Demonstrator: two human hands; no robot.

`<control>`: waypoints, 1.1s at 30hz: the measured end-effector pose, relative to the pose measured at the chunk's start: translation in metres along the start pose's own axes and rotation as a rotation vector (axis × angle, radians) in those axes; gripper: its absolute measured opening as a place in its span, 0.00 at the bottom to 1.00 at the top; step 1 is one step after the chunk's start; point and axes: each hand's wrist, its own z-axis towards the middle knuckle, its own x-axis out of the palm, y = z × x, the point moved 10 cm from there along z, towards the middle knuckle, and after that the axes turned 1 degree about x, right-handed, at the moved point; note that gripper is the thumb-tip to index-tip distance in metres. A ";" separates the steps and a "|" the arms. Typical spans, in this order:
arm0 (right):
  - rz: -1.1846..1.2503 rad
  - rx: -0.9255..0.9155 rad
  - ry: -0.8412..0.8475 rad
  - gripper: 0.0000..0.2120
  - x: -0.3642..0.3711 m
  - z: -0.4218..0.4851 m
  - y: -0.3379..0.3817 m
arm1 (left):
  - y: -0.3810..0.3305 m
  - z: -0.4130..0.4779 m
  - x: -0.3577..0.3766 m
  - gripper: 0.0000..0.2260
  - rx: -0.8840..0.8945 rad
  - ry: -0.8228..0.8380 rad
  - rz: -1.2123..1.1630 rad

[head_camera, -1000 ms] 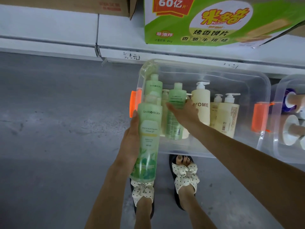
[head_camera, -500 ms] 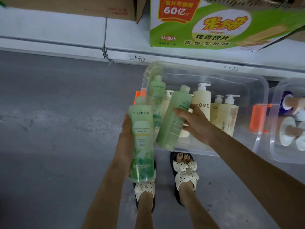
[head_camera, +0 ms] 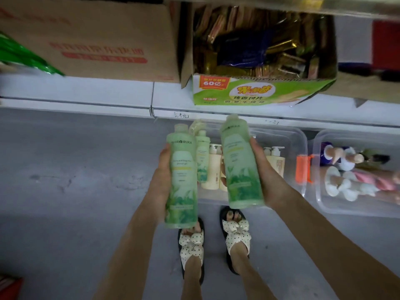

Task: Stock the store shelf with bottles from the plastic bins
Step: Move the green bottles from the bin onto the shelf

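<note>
Looking down from head height, we see a brown carton (head_camera: 104,40) at the left end of the white shelf (head_camera: 75,89), whose front edge crosses the whole frame. Below it, the left hand (head_camera: 162,180) is wrapped round a green shower-gel bottle (head_camera: 181,180), which it holds upright in the air just off the left end of the clear plastic bin (head_camera: 299,139). Between the two raised bottles we make out a third green bottle (head_camera: 202,156) standing at the bin's left end, with cream pump bottles (head_camera: 213,167) beside it. A second green bottle (head_camera: 240,165) (its label too blurred for us to read) is gripped upright by the right hand (head_camera: 266,178) above the bin's middle. An open green snack box (head_camera: 259,92) sits at the shelf's front edge. An orange latch (head_camera: 303,168) marks the bin's right end, and a second bin (head_camera: 357,210) stands just beside it.
</note>
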 end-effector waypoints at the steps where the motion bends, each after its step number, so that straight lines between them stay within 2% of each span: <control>1: -0.045 0.003 -0.014 0.28 0.002 -0.005 0.003 | -0.001 -0.007 0.000 0.28 -0.005 0.005 0.053; 3: -0.110 0.011 -0.026 0.27 0.009 -0.016 0.011 | -0.004 -0.022 0.002 0.26 -0.004 0.013 0.099; 6: -0.208 0.035 -0.024 0.27 0.021 -0.040 0.018 | -0.014 -0.046 0.004 0.30 0.063 -0.011 0.170; 8: -0.265 0.044 -0.012 0.27 0.032 -0.058 0.022 | -0.021 -0.063 0.004 0.29 0.102 -0.035 0.234; 12: -0.310 0.051 0.000 0.28 0.054 -0.094 0.025 | -0.036 -0.099 -0.001 0.11 0.132 -0.059 0.221; 15: -0.317 0.042 0.011 0.29 0.073 -0.120 0.029 | -0.053 -0.129 -0.007 0.10 0.152 -0.085 0.143; 17: -0.311 0.031 0.003 0.26 0.085 -0.137 0.036 | -0.066 -0.148 -0.013 0.12 0.176 -0.106 0.072; 21: -0.365 -0.014 -0.014 0.24 0.102 -0.171 0.051 | -0.088 -0.185 -0.024 0.22 0.179 -0.119 -0.028; 27: -0.613 -0.184 0.002 0.19 0.155 -0.228 0.085 | -0.121 -0.241 -0.034 0.20 0.172 -0.159 -0.038; 33: -0.654 -0.346 0.058 0.23 0.233 -0.294 0.116 | -0.171 -0.307 -0.026 0.32 0.244 -0.141 -0.090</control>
